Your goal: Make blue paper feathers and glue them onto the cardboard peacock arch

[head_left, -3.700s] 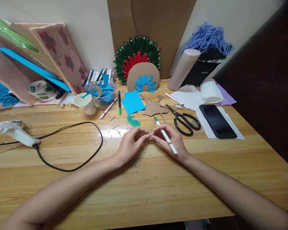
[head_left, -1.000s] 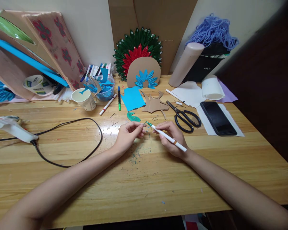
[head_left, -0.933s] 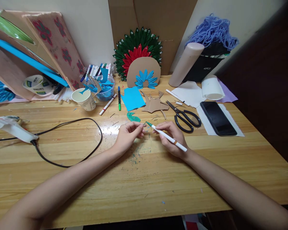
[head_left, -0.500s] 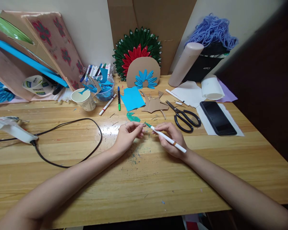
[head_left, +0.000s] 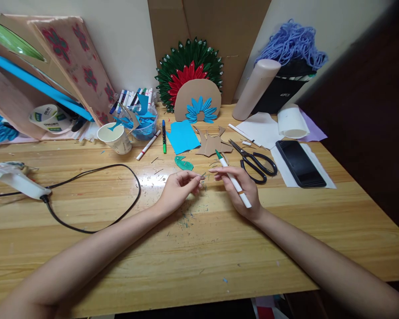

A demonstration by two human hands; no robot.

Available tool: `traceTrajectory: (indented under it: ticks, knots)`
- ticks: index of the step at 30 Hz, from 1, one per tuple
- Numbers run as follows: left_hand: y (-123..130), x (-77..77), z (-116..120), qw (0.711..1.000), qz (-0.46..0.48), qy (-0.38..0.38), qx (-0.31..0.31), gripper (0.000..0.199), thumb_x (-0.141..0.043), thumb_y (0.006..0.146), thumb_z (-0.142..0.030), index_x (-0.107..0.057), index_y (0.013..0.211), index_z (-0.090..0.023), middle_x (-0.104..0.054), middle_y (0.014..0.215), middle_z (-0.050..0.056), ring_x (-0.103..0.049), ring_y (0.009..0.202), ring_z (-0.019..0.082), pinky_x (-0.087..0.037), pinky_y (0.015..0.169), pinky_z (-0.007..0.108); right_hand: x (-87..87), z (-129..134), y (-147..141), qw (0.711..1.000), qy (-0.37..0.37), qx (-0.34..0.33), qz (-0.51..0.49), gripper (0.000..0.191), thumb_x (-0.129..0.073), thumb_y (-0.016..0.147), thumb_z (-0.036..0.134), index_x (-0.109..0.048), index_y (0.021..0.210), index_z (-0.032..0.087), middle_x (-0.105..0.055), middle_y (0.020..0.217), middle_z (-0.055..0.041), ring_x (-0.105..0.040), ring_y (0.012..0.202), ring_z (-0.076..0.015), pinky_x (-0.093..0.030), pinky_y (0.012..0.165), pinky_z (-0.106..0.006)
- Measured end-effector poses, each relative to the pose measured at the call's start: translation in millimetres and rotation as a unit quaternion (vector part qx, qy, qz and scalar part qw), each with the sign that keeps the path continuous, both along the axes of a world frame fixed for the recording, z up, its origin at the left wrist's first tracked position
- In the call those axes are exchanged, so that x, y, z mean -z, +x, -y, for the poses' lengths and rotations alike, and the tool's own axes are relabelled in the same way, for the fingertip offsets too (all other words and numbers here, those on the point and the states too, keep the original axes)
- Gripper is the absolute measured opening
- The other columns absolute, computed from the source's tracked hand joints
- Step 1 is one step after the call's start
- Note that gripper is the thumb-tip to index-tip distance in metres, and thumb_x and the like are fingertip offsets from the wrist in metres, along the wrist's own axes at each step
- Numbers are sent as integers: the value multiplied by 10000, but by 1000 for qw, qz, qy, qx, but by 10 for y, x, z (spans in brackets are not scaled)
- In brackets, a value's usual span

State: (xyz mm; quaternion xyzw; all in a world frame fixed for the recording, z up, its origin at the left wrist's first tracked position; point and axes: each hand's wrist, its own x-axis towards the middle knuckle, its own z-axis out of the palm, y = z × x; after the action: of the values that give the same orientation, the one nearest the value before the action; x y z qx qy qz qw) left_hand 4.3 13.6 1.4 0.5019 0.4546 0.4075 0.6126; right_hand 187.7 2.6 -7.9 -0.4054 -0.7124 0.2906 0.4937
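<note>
Between the thumb and fingers of my left hand [head_left: 180,186] is a tiny thin dark sliver [head_left: 203,175]; its material is too small to tell. My right hand [head_left: 241,192] grips a white marker [head_left: 234,184] with a green tip that points up and away, apart from the sliver. Just beyond my left hand lies a green painted cutout [head_left: 183,163]. Brown cardboard scraps [head_left: 213,145] and a blue paper piece [head_left: 184,136] rest farther back. Black-handled scissors [head_left: 254,161] lie partly open to the right of my right hand.
A white glue gun [head_left: 18,179] with a looping black cord [head_left: 140,190] is at left. Behind stand a paper cup [head_left: 115,139], a plastic tub of blue scraps [head_left: 145,130] and a cardboard shape with blue petals [head_left: 186,95]. A phone [head_left: 301,164] lies at right.
The marker has swung from pointing at the sliver to pointing up and away, its tip moving right and back. My left hand keeps its pinch, almost unmoved.
</note>
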Motion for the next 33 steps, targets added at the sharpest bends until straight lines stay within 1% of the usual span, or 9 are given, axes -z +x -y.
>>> traceTrajectory:
  ticks: [3, 6, 8, 13, 17, 20, 27, 30, 33]
  knots:
    - [5, -1, 19, 998, -19, 20, 54, 229, -613, 772, -361, -636, 758, -133, -603, 625, 17, -531, 551, 97, -432, 552, 227, -21, -19, -7, 998, 28, -39, 29, 222, -567, 831, 144, -591, 1017, 261, -655, 1009, -47, -616, 955, -194, -495, 857, -398]
    - [12, -20, 33, 997, -36, 22, 69, 257, -610, 766, -384, -634, 760, -128, -589, 616, 17, -518, 546, 101, -415, 541, 231, 0, -37, -1, 996, 52, -50, 47, 189, -607, 802, 139, -608, 948, 260, -661, 905, -37, -628, 869, -197, -516, 771, -380]
    - [15, -27, 34, 997, -42, 24, 65, 262, -608, 762, -390, -630, 761, -129, -574, 594, 7, -505, 529, 98, -401, 528, 229, 16, -41, 1, 996, 65, -38, 56, 176, -609, 797, 137, -606, 923, 260, -656, 850, -27, -625, 810, -193, -513, 723, -366]
    - [20, -3, 27, 998, -28, 31, 46, 220, -618, 762, -356, -598, 740, -138, -544, 561, -15, -482, 502, 80, -378, 501, 209, 18, -25, -25, 995, 64, -21, 68, 146, -603, 792, 144, -589, 893, 249, -638, 817, -24, -607, 757, -179, -501, 696, -340]
    - [26, 4, 36, 999, 1, 9, 52, 214, -666, 725, -329, -591, 783, -137, -612, 671, 23, -553, 566, 99, -444, 540, 227, 1, 7, -61, 996, 58, -14, 65, 155, -601, 788, 141, -575, 896, 249, -613, 800, -20, -596, 735, -173, -495, 669, -322]
    - [22, -9, 43, 998, -2, 9, 57, 214, -669, 729, -318, -591, 795, -130, -643, 750, 56, -599, 626, 121, -485, 572, 248, -13, 25, -76, 996, 57, -18, 64, 182, -603, 780, 126, -572, 908, 253, -603, 800, -13, -596, 744, -173, -491, 684, -320]
    - [-3, 42, 14, 1000, 20, 14, 0, 211, -689, 714, -305, -570, 718, -130, -654, 743, 57, -626, 637, 127, -528, 604, 265, -5, 35, -73, 997, 34, -37, 59, 212, -609, 769, 114, -563, 926, 250, -605, 838, -21, -600, 763, -172, -497, 687, -316]
    - [-8, 61, 8, 999, 39, 5, -4, 213, -711, 689, -281, -563, 712, -130, -676, 765, 75, -644, 673, 140, -534, 624, 269, 6, 30, -66, 998, 21, -31, 48, 207, -601, 774, 109, -561, 926, 245, -600, 842, -21, -597, 759, -166, -492, 689, -312]
    - [-6, 53, 10, 999, 42, -3, 1, 207, -714, 686, -276, -576, 727, -127, -680, 738, 66, -654, 677, 147, -539, 632, 275, 8, 31, -60, 998, 20, -28, 45, 196, -592, 783, 112, -557, 927, 240, -600, 839, -21, -588, 765, -163, -478, 694, -310]
